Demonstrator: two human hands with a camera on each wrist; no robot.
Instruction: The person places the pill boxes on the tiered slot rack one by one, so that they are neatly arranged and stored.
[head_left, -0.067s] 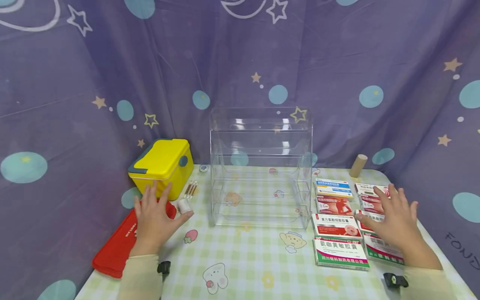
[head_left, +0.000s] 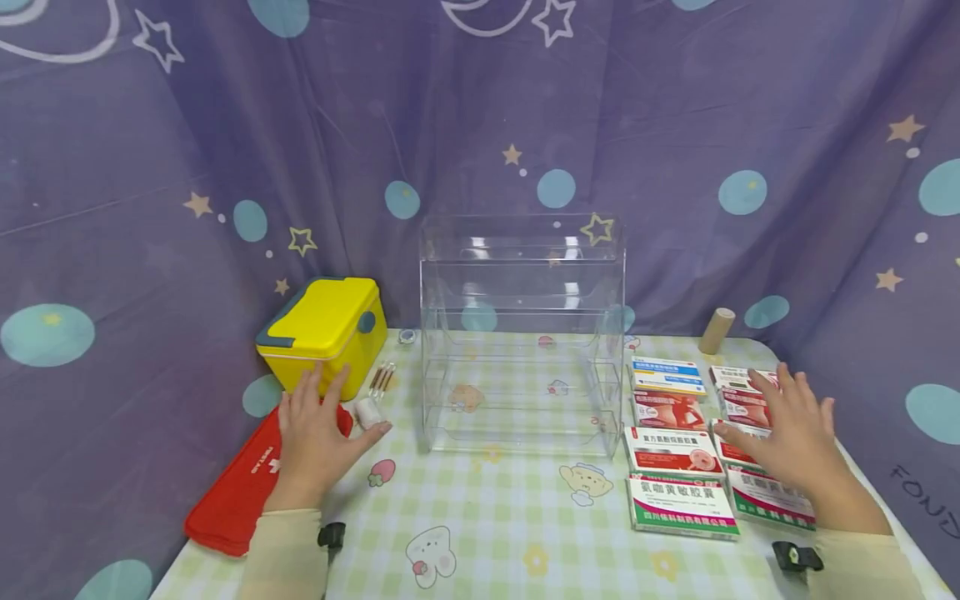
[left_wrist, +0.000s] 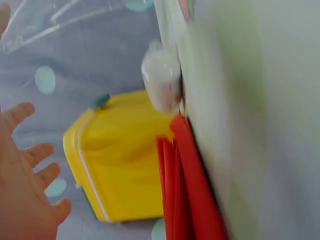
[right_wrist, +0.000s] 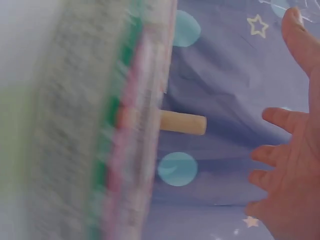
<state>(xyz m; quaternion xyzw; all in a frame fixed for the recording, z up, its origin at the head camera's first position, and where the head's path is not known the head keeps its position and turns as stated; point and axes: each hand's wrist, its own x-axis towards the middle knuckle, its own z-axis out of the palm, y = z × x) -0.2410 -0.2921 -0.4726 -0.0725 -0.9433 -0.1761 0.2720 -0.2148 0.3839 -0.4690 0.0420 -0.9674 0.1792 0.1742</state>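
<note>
In the head view my left hand (head_left: 317, 442) hovers with spread fingers above a red first-aid pouch (head_left: 238, 492), holding nothing. A white roll (head_left: 369, 412) lies just beyond its thumb, and a yellow box (head_left: 330, 321) with a blue-grey handle stands behind. My right hand (head_left: 798, 433), fingers also spread and holding nothing, is over the right column of medicine boxes (head_left: 772, 497), partly hiding them. A second column, with a green-and-white medicine box (head_left: 682, 507) at its front, lies to its left. The right wrist view shows the palm apart from the blurred boxes.
A clear tiered acrylic rack (head_left: 522, 433) stands at the middle back of the checked tablecloth (head_left: 495, 533). Brown-tipped swab sticks (head_left: 382, 380) lie by the yellow box. A beige roll (head_left: 717, 331) stands at the back right. A patterned curtain (head_left: 480, 108) hangs behind.
My left hand has shifted slightly to the right, uncovering more of the red pouch. My right hand has moved slightly right. The objects stay where they were.
</note>
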